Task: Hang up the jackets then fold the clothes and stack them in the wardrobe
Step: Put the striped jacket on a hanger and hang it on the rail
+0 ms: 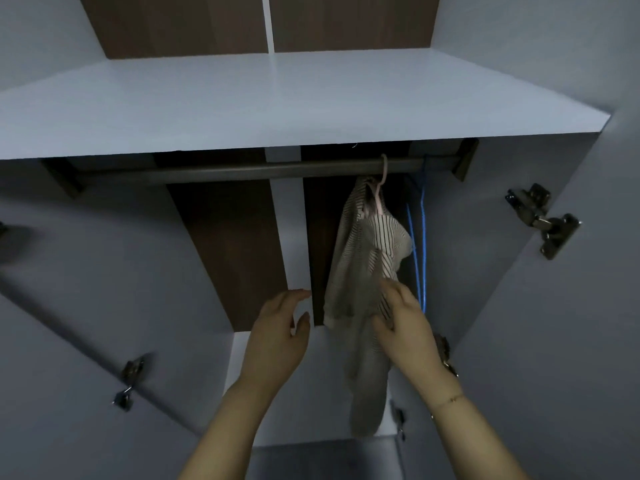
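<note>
one striped jacket (363, 258) on rail (242, 170), right hand (403, 320) touching

Dim light; white shelf (277, 98) w/ brown back panels (173, 26) above.

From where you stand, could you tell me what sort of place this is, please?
Most likely the inside of a wardrobe: a hanging rail runs under a white shelf, a striped jacket hangs from it on a pink hanger, and door hinges show at the sides.
</note>
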### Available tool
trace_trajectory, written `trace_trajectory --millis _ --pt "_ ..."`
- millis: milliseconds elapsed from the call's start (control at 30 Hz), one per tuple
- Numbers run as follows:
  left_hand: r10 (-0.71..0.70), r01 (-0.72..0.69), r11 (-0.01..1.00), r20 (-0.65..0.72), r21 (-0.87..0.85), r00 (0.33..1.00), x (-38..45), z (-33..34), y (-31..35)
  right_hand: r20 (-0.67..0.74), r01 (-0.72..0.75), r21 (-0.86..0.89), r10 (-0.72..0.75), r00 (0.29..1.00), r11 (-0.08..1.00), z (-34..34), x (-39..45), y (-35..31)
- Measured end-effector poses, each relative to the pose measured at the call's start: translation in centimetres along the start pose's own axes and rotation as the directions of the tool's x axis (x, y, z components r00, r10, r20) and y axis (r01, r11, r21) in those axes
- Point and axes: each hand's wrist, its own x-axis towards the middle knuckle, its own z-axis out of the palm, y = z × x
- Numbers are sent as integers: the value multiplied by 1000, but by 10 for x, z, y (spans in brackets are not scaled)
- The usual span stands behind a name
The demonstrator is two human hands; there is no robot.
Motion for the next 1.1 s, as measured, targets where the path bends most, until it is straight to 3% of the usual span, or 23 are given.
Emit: trace_trajectory --millis 200,367,533,733,867,1100 --pt "42 -54 973 56 224 998 -58 -4 -17 -42 -44 -215 36 998 976 -1 -83 -14" --pt "131 -167 968 192 186 973 -121 -14 -33 49 -27 -321 45 998 947 9 -174 -35" --pt "236 -307 944 402 121 885 -179 -14 -36 -51 -245 -369 244 969 896 24 -283 -57" --pt "401 -523 852 615 21 679 -242 1 -7 -270 -548 -365 478 836 753 21 -415 -82" --pt "510 -626 775 675 -91 533 -289 15 25 -387 -702 -291 592 707 650 16 -495 -95" --pt "660 -772 565 720 -290 213 -396 50 89 -549 -880 -89 714 435 467 10 -645 -119"
